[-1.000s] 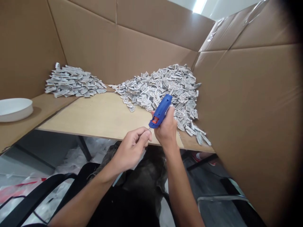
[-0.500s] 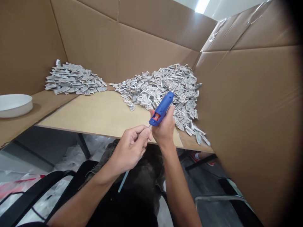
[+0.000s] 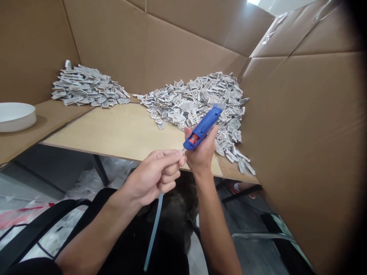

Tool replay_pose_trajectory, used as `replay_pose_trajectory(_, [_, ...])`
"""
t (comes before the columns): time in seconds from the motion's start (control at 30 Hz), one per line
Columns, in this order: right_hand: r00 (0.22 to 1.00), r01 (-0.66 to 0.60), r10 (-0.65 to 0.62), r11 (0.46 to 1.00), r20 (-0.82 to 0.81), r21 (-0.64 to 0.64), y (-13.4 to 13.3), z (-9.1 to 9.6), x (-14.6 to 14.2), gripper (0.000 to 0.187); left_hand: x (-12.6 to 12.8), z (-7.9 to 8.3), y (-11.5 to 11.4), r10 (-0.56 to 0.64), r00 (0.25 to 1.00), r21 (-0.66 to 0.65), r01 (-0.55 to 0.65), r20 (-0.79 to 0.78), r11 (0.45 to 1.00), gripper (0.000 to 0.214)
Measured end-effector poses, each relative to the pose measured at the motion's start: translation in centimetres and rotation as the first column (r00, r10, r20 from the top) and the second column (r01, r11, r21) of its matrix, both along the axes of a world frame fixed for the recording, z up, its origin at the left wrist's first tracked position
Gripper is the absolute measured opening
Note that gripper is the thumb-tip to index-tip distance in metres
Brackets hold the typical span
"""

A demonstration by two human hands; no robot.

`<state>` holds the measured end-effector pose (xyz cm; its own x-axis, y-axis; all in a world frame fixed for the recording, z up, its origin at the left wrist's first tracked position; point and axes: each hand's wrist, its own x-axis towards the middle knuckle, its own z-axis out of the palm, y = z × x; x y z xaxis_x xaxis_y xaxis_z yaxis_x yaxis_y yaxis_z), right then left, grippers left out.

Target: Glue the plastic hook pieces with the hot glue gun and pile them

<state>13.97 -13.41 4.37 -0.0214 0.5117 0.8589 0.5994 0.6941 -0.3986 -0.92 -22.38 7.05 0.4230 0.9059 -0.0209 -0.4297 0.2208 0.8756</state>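
Observation:
My right hand (image 3: 202, 152) is wrapped round a blue glue gun (image 3: 203, 128), tilted with its far end up to the right. An opening near its back shows orange parts inside. My left hand (image 3: 159, 168) is closed, with thumb and finger pinching a thin, translucent glue stick (image 3: 184, 150) at the back end of the gun. A long pale-blue length (image 3: 153, 233) hangs below that hand; it appears to be the same stick, though the fingers hide the middle. Beyond the gun lies a heap of small grey-white slotted pieces (image 3: 197, 95).
A second pile of grey-white pieces (image 3: 88, 86) lies at the back left. A white round bowl (image 3: 17, 118) stands at the left edge. Cardboard walls (image 3: 195, 42) enclose the table (image 3: 114, 133) behind and on the right. A chair armrest (image 3: 43, 229) is lower left.
The glue gun and my right hand have shifted slightly right and up in view. My left hand has turned, its curled fingers now showing, and more of the pale-blue length hangs below it.

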Motion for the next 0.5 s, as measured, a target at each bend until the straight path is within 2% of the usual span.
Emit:
replay_pose_trajectory(0.1, [1.0, 0.004, -0.004, 1.0, -0.018, -0.008, 0.0, 0.0, -0.2, 0.023, 0.3, -0.3, -0.3, 0.103, 0.993, 0.083, -0.098, -0.063, 0.992, 0.039])
replay_pose_trajectory(0.2, [0.998, -0.033, 0.035, 0.999, -0.059, 0.025, 0.2, -0.1, -0.4, 0.026, 0.5, -0.5, -0.6, 0.236, 0.96, 0.213, -0.202, -0.151, 0.956, 0.039])
replay_pose_trajectory(0.37, [0.989, -0.059, 0.071, 0.994, -0.129, 0.095, 0.5, -0.3, -0.5, 0.03, 1.1, -0.4, -1.2, 0.489, 0.823, 0.471, -0.323, -0.289, 0.821, 0.033])
replay_pose_trajectory(0.5, [0.977, -0.083, 0.094, 0.994, -0.192, 0.067, 0.4, -0.5, -1.1, 0.032, 1.6, -0.3, -1.7, 0.637, 0.699, 0.613, -0.357, -0.326, 0.705, 0.033])
